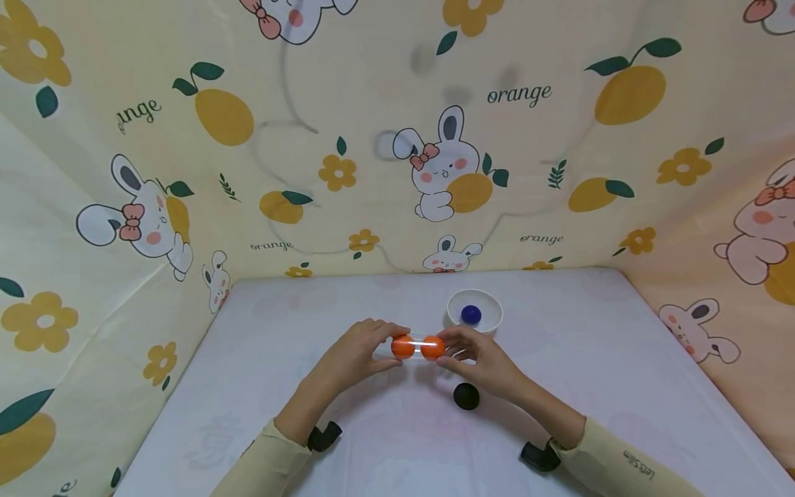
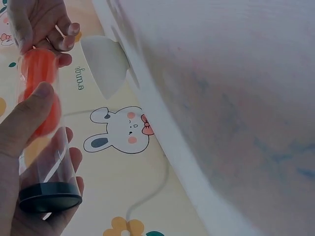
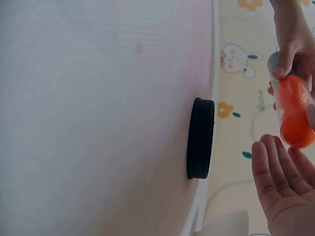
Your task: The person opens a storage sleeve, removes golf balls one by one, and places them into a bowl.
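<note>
Head view: with my left hand gripping the clear tube above the table and my right hand pinching its right end, I should hold it level so its 2 orange balls stay inside.

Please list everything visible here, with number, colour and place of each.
Flat tabletop: 1, white, lower head view
Printed fabric backdrop: 1, cream, behind and beside tabletop
Cylindrical plastic tube: 1, transparent, held above tabletop
Orange balls: 2, orange, inside tube
Round end cap: 1, black, tube's left end
Round bowl: 1, white, far on tabletop
Blue ball: 1, dark blue, in bowl
Loose round lid: 1, black, on tabletop, nearer than bowl
Wrist devices: 2, black, one each wrist
Cloth sleeves: 2, beige, forearms
Left hand: 1, holding tube
Right hand: 1, at tube's right end
</note>
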`<state>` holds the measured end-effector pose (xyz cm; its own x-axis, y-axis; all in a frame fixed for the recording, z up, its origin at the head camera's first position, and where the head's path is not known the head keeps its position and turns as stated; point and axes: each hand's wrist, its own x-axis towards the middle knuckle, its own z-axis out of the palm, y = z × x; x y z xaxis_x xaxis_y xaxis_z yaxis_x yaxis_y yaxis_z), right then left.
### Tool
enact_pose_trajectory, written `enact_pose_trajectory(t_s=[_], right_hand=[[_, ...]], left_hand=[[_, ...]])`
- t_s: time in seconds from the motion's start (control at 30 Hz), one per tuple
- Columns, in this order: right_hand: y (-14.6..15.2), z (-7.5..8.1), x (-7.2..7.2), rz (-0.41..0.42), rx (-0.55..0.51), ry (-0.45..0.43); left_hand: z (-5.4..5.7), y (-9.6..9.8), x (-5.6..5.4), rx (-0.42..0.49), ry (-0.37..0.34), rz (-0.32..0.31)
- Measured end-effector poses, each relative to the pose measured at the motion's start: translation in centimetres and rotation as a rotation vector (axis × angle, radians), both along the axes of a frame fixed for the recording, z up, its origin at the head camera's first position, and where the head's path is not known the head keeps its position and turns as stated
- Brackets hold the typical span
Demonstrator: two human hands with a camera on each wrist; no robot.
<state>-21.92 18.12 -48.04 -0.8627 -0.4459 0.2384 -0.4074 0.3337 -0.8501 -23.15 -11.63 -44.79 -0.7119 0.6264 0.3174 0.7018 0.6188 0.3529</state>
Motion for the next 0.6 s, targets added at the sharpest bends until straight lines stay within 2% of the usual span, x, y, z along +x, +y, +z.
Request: enact_pose_trajectory(t_s=[0.27,0.6], right_hand=[[-0.12,0.06,0.01,-0.03,0.02,-0.069],[-0.19,0.25,-0.06,-0.028,0.038,-0.064]], left_hand=[[-0.06,-0.08,-0.08,0.004,-0.033,-0.004],[-0.54,-0.22,-0.05,0.008,-0.019,-0.007]])
